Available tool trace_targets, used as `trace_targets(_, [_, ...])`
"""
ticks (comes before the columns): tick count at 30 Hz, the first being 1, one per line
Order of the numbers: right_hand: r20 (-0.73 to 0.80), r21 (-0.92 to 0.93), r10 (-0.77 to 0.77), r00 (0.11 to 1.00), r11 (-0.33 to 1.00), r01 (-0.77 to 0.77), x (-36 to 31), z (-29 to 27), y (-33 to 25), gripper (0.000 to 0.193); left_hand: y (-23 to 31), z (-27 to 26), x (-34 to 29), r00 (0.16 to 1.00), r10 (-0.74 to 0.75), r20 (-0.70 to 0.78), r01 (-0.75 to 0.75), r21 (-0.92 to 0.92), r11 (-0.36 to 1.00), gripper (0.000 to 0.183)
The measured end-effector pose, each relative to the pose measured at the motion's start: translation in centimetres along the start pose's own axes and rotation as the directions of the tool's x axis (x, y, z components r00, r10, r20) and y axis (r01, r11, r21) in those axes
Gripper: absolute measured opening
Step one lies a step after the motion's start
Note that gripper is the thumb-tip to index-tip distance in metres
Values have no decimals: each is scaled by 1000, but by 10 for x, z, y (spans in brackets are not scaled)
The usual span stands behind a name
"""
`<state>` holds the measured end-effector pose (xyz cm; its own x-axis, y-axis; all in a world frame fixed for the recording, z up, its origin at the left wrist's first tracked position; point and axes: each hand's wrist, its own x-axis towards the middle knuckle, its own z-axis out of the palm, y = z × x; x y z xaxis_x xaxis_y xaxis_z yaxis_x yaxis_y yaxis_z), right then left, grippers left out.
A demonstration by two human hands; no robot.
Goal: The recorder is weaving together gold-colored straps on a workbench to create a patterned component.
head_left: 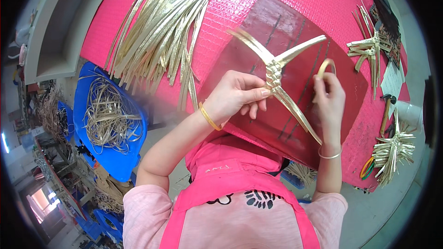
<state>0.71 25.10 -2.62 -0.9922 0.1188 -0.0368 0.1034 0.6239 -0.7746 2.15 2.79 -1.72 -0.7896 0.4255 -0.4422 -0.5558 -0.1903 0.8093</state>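
A braided piece of gold strips (pixel 273 74) lies over the dark red board (pixel 300 30), its loose ends spreading out in several directions. My left hand (pixel 240 93) is closed on the near left side of the braid, thumb and forefinger pinching it. To the right of it, my right hand (pixel 329 94) is raised above the board with its fingers curled. Between those fingers is a narrow, pale gold curved strip (pixel 326 66), bent into a loop. Whether that loop joins the braid cannot be seen. One long gold end of the braid runs down toward my right wrist.
A big bundle of gold strips (pixel 166 23) lies on the pink table cover (pixel 240 0), far left. Left of the table, a blue bin (pixel 131 159) holds tangled strips. Along the right edge are woven gold pieces (pixel 393 150), a hammer (pixel 386 115) and coloured bands (pixel 367 168).
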Motion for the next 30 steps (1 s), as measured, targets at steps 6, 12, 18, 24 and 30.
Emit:
trace_targets(6, [213, 956, -3, 977, 207, -208, -16, 2, -15, 17, -10, 7, 3, 962, 23, 273, 35, -209, 977, 17])
trace_targets(12, [116, 915, 41, 992, 385, -123, -36, 19, -34, 20, -7, 17, 1, 952, 72, 299, 6, -252, 968, 17])
trace_targets(18, [-232, 306, -566, 791, 730, 612, -33, 29, -26, 19, 3, 14, -10, 962, 75, 263, -37, -147, 988, 17])
trace_targets(24, [117, 295, -246, 962, 934, 203, -16, 10, -38, 3, 8, 14, -12, 996, 91, 4, -91, -4, 996, 16])
trace_targets(30, [155, 679, -182, 971, 734, 30, -42, -35, -57, 16, -4, 20, 4, 944, 219, -247, -238, -51, 970, 17])
